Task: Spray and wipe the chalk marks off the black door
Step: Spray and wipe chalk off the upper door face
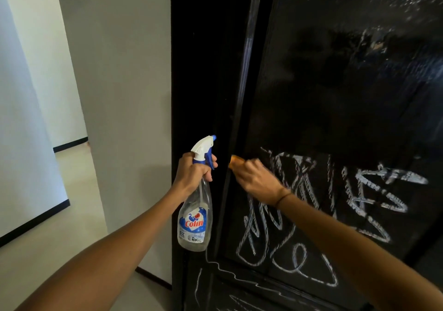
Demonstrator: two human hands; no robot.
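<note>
My left hand gripping Colin spray bottle, my right hand clutching orange cloth against black door, chalk marks unreadable scribbles

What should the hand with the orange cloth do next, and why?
Probably sweep the orange cloth in the right hand rightward across the chalk marks. It sits at their left edge, and they look unwiped. The left hand grips the spray bottle.

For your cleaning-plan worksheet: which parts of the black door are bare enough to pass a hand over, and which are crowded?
Bare: the door panel above the chalk marks. Crowded: scribbles run from beside the right hand and its orange cloth down to the bottom edge.
</note>
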